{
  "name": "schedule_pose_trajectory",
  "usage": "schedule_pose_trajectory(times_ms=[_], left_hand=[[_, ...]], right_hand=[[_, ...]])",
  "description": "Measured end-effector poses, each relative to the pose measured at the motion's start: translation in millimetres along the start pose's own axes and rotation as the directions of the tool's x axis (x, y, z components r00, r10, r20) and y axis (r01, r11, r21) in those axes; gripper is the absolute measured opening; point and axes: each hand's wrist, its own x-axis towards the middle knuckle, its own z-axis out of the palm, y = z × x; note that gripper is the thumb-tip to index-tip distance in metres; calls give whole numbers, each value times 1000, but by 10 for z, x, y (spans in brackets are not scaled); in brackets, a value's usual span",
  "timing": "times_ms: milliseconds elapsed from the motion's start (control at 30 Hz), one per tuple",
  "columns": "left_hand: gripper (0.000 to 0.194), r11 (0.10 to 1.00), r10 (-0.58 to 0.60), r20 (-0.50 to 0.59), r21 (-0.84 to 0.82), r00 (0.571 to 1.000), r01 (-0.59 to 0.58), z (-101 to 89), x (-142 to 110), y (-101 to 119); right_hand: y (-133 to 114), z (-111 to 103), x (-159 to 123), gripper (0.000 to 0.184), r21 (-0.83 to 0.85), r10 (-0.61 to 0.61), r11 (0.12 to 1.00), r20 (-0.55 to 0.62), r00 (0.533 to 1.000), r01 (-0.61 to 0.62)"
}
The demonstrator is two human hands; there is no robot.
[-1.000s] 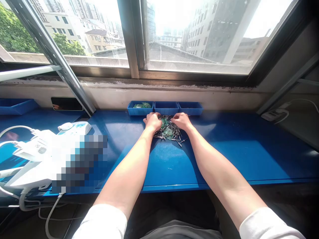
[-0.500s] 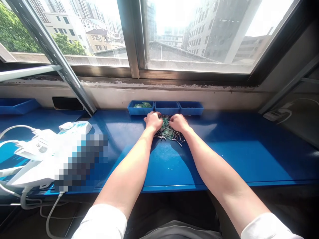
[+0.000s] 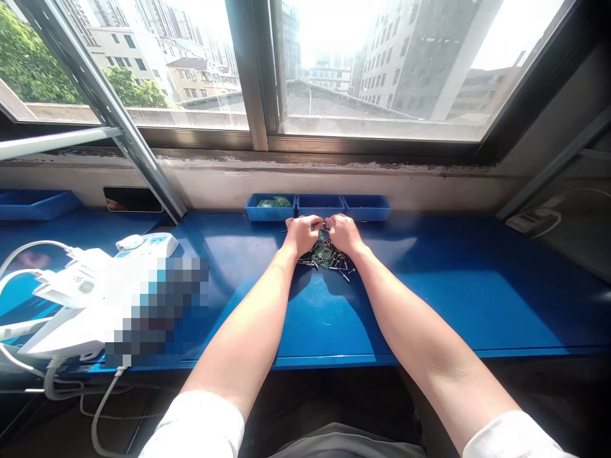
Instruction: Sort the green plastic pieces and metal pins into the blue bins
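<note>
**Left hand [image 3: 302,234] and right hand [image 3: 344,233] cupped together on a heap of metal pins and green circuit-board pieces [image 3: 326,259]**

Head view: heap just in front of the middle compartment of the row of three blue trays [image 3: 319,206], wider side to side than front to back, long axis roughly parallel to the row. Neither hand clearly nearer, the heap centred between the two and its far part under both. Palms down, fingers curled inward, fingertips almost meeting above the heap, hands close together but not clamped flat. Contact with the pins likely; anything pinched inside the fingers impossible to tell from this angle. More green pieces [image 3: 273,202] in the leftmost tray. White power strip [image 3: 147,242] on the blue bench top [image 3: 429,305], well left of the row.
</note>
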Motion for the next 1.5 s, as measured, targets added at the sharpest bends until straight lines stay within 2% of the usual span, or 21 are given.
schedule_pose_trajectory(times_ms=[167, 267, 433, 533, 600, 667, 767, 867, 933, 1100, 1267, 1333, 1433, 1500], left_hand=[[28, 1000, -21, -15, 23, 1000, 21, 16, 21, -29], [30, 997, -56, -38, 52, 998, 58, 29, 30, -45], [31, 986, -160, -26, 53, 987, 161, 19, 32, -58], [30, 983, -176, 9, 43, 984, 176, 11, 34, -44], [32, 982, -185, -13, 40, 983, 185, 13, 39, -34], [38, 975, -216, -75, 29, 973, 219, 20, 49, -35], [46, 956, -288, -149, 18, 946, 293, 33, 65, -73], [42, 941, -326, -171, 32, 930, 336, 52, 74, -134], [39, 939, -331, -181, 39, 926, 343, 66, 75, -166], [35, 935, -335, -166, 66, 928, 349, 88, 70, -191], [40, 927, -351, -150, 85, 924, 365, 88, 68, -191], [41, 926, -352, -141, 91, 925, 366, 87, 69, -193], [41, 927, -351, -132, 90, 927, 364, 90, 72, -198], [40, 929, -346, -126, 91, 930, 358, 95, 73, -202]], right_hand=[[-23, -6, 3, 41, 75, 15, 997, -23, 1000, -13], [-30, -7, 10, 42, 266, 59, 963, -52, 997, -43], [0, -17, 9, 30, 643, 130, 756, 37, 991, -123], [23, -25, 7, 30, 731, 173, 658, 86, 981, -180], [41, -27, 16, 31, 746, 202, 635, 91, 975, -201], [69, -27, 32, 32, 736, 228, 650, 49, 972, -189], [144, -31, 55, 37, 667, 284, 730, -93, 954, -152], [234, -49, 66, 46, 467, 318, 865, -231, 920, -182], [281, -64, 72, 50, 340, 327, 913, -286, 901, -224], [338, -67, 96, 63, 213, 373, 922, -263, 889, -324], [352, -26, 96, 69, 182, 345, 933, -207, 916, -310], [345, -20, 89, 63, 185, 312, 945, -260, 914, -270], [330, -18, 79, 38, 177, 247, 964, -343, 906, -196], [320, -15, 72, 25, 170, 206, 973, -312, 927, -159]])
